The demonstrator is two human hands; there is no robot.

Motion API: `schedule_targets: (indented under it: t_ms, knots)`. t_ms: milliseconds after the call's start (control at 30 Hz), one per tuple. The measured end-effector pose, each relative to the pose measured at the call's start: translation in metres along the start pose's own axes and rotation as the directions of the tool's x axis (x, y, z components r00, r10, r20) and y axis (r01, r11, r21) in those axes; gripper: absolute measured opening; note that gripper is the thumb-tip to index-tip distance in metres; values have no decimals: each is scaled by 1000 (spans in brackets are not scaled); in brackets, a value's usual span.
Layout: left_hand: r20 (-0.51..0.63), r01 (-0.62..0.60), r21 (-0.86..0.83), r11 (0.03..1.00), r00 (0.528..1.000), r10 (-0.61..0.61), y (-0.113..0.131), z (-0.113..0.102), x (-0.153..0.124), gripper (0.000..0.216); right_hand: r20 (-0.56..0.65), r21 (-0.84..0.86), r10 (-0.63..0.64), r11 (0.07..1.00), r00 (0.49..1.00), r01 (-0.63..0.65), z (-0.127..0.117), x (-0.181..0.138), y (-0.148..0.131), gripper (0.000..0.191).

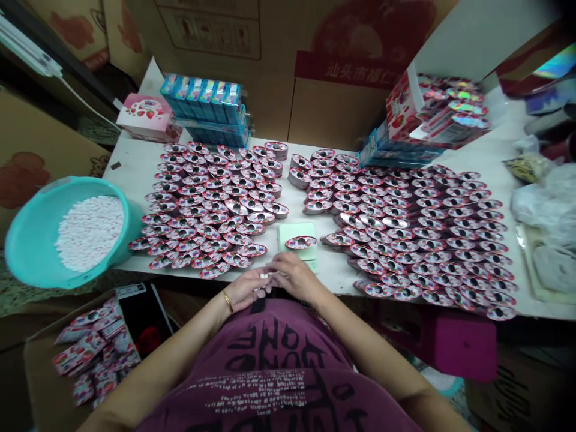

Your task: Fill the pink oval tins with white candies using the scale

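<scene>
My left hand [248, 289], with a gold bangle at its wrist, is curled at the table's front edge, palm partly up, around a few small white pieces [263, 277]. My right hand [294, 276] meets it there. Its fingers are bent and pressed together at the left fingertips, and what they pinch is too small to tell. Just beyond the hands, a red and white oval box [300, 242] stands on a pale green pad [294, 230]. Rows of similar oval boxes, many with a dark round hole on top, stand left [216, 196] and right [432, 213].
A turquoise basin [128, 210] of small white pieces stands at left. Below it, a carton [42, 372] holds printed packs. Blue box stacks [207, 108], a pink box [146, 114] and a strawberry-print carton [400, 111] line the back. Plastic bags [546, 198] lie at right.
</scene>
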State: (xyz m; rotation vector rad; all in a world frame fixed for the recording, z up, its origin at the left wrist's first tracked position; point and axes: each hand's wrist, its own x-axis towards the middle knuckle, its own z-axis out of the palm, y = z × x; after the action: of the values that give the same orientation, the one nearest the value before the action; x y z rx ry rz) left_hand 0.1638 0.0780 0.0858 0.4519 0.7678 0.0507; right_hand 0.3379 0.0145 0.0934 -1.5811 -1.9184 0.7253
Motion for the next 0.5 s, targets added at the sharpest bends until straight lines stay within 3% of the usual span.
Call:
schedule_targets:
  t_ms: [100, 233, 367, 500]
  knots:
    - [58, 53, 58, 997, 997, -57, 1, 7, 3, 22, 146, 16, -70, 998, 987, 68, 8, 2, -12, 23]
    - [95, 92, 83, 992, 990, -100, -2, 6, 5, 22, 181, -33, -60, 997, 982, 67, 12, -7, -14, 22]
    - [99, 89, 29, 996, 991, -91, -4, 5, 9, 18, 137, -96, -6, 995, 991, 19, 14, -15, -20, 20]
    - [18, 41, -42, 998, 999, -40, -3, 4, 13, 22, -2, -123, 72, 990, 997, -72, 4, -15, -7, 28]
